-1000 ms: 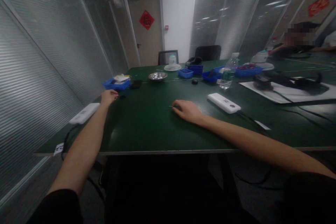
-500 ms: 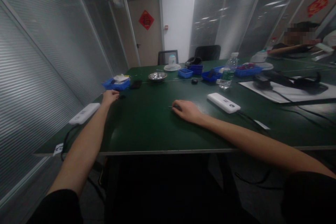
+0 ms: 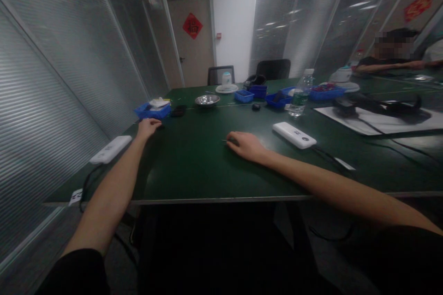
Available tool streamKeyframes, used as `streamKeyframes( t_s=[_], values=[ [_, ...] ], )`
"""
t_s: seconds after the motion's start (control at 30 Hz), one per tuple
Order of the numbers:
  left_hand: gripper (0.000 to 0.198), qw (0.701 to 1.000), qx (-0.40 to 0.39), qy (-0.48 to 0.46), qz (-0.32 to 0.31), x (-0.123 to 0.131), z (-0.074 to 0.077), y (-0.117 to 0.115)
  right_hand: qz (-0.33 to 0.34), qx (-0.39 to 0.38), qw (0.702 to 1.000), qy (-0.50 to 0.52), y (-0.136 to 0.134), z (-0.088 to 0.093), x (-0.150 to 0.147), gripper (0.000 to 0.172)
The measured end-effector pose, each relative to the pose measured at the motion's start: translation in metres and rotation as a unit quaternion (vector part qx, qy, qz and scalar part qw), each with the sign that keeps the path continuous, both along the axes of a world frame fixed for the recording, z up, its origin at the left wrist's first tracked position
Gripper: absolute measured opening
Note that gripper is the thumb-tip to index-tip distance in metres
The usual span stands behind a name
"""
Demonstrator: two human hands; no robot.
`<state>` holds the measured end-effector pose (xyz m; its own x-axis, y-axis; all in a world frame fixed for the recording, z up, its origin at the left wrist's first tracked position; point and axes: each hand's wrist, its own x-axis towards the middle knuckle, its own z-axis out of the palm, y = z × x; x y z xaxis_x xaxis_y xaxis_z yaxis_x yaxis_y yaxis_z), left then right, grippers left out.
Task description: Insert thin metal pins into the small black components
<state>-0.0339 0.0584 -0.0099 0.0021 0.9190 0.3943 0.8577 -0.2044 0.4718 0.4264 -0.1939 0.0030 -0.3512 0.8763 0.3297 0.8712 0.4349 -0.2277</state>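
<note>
My left hand (image 3: pixel 148 127) is at the left of the table, just in front of a blue basket (image 3: pixel 152 109) with white and yellow items in it. Its thumb and forefinger are pinched close to the tabletop over a small dark thing that I cannot make out. A flat dark case (image 3: pixel 178 110) lies beyond the fingertips. My right hand (image 3: pixel 246 145) rests on the table near the middle, fingers curled. A thin light tip (image 3: pixel 224 140) sticks out to the left of its fingers; the rest of that thing is hidden.
White power banks (image 3: pixel 294 135) with cables lie on both sides. Farther back stand a metal bowl (image 3: pixel 206 100), a water bottle (image 3: pixel 302 94), blue trays (image 3: pixel 244 96) and a computer mouse (image 3: pixel 255 107). Black gear (image 3: pixel 384 103) lies on a white sheet at right. Another person sits at far right.
My left hand has shifted slightly right, toward the dark case. My right hand has stayed put. The person at far right has lowered their hands toward the table.
</note>
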Motion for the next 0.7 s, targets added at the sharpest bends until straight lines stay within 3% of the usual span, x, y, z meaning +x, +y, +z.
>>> streamKeyframes(
  t_s=[0.33, 0.7],
  values=[
    [0.023, 0.998, -0.037, -0.008, 0.040, 0.0016, -0.0027, -0.0051, 0.000, 0.000, 1.000, -0.001, -0.0005, 0.0003, -0.0002, 0.027],
    [0.023, 0.987, -0.076, -0.113, 0.079, 0.0068, 0.0023, -0.0050, -0.007, -0.005, 1.000, -0.007, -0.0020, 0.0021, -0.0013, 0.026]
  ],
)
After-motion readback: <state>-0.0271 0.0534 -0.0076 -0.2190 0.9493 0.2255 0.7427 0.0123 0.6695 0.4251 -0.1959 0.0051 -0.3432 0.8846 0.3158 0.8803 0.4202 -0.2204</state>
